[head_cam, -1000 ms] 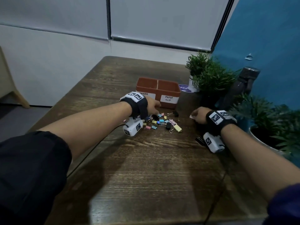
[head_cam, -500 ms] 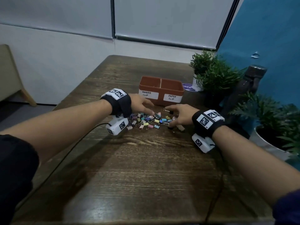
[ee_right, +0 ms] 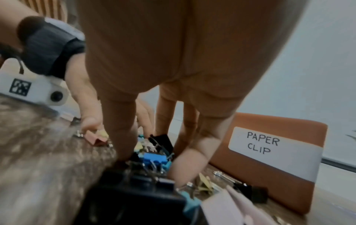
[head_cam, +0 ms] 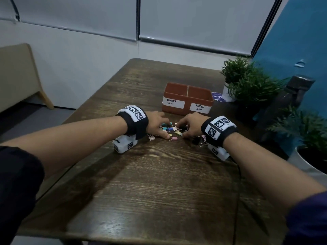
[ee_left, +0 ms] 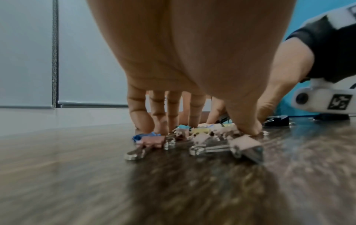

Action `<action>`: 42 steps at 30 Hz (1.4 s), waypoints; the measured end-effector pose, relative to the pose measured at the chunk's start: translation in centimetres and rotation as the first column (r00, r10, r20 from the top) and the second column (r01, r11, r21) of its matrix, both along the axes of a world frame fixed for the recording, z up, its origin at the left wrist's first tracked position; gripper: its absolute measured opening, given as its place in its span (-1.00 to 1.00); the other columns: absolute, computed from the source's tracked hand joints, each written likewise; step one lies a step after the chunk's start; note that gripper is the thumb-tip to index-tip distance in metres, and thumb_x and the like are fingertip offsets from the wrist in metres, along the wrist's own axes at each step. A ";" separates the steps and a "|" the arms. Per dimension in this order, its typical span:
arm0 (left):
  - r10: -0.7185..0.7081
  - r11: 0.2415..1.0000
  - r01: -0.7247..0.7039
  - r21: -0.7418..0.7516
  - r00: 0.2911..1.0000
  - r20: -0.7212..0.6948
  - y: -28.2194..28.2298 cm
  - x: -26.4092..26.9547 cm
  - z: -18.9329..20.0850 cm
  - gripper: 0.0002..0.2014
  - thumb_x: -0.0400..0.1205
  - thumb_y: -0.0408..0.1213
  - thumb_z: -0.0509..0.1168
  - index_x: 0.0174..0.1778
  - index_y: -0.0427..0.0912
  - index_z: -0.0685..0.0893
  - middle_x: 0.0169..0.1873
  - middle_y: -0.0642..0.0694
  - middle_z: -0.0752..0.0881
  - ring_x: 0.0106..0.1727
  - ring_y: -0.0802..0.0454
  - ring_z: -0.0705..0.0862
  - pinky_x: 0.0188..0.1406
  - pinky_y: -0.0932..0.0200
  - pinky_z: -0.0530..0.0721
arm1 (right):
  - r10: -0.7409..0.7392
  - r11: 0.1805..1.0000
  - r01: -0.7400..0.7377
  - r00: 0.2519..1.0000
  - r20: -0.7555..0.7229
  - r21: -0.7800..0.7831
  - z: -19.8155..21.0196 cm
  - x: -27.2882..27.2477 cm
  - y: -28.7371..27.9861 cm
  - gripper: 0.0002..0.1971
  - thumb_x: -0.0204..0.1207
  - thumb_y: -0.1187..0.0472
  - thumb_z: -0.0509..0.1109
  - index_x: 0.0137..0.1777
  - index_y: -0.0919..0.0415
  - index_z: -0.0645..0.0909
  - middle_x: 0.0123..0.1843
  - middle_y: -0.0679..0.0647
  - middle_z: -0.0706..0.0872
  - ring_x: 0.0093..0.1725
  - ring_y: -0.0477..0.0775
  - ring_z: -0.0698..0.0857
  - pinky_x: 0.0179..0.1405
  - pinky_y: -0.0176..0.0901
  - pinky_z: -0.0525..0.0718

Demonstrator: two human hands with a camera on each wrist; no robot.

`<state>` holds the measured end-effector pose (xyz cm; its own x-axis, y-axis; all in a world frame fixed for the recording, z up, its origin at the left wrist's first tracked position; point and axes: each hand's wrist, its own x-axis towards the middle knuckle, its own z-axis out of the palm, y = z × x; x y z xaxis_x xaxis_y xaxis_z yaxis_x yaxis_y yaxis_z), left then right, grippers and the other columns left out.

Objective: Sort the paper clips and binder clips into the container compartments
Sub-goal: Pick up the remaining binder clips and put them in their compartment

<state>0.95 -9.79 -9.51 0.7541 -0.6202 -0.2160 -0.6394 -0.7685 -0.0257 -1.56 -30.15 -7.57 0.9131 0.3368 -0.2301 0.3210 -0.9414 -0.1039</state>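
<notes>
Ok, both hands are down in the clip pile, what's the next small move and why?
Probably pinch one binder clip with the left hand and lift it toward the BINDER CLIP compartment. Both hands, the right hand too, only rest fingertips on the mixed pile; neither seems to hold anything, and that compartment sits just behind the left hand.

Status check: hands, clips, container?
Left hand and right hand open, fingertips down on the clip pile. Container behind the pile, no clips visible inside. Nothing blocking.

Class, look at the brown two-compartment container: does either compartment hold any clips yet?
Apparently none: the brown container's visible interior looks bare, and the mixed clips lie piled on the wooden table. Its floor is partly hidden.
</notes>
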 end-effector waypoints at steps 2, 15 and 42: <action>-0.006 0.999 0.006 -0.031 1.000 0.010 0.0 0.0 -0.4 -0.37 0.59 0.30 0.22 0.50 0.04 0.42 0.32 -0.10 0.48 0.31 -0.08 0.52 0.18 0.00 0.53 | -0.027 0.999 0.026 0.999 0.026 0.022 -0.4 0.2 -0.1 -0.60 0.46 0.05 0.57 0.31 -0.06 0.68 0.23 -0.07 0.73 0.10 -0.10 0.64 0.10 -0.19 0.64; -0.042 0.991 0.044 -0.126 0.999 0.022 -0.5 0.7 -0.5 -0.75 0.67 -0.27 0.25 0.28 -0.12 0.54 0.21 -0.13 0.56 0.15 -0.08 0.62 0.03 0.09 0.53 | -0.079 0.995 0.068 0.983 0.167 0.072 -0.5 0.5 0.8 -0.69 0.50 0.18 0.53 0.25 0.10 0.74 0.13 0.04 0.78 0.09 0.01 0.73 0.11 -0.12 0.73; 0.363 0.432 -0.377 -0.819 0.904 -0.225 -1.6 13.2 8.3 -0.89 0.56 -0.32 0.49 -0.03 -0.16 0.75 -0.25 0.00 0.76 -0.31 0.16 0.72 -0.41 0.34 0.68 | -0.474 0.788 0.258 0.834 0.283 0.559 3.7 11.7 1.5 -0.62 0.48 0.16 0.58 0.31 0.07 0.73 0.21 0.08 0.79 0.14 0.03 0.75 0.24 -0.16 0.67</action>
<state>14.18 -11.39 -1.25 0.9591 -0.1725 0.2245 -0.2831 -0.5853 0.7598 10.18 -28.61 -3.89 0.9605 -0.0771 0.2674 0.0753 -0.8532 -0.5162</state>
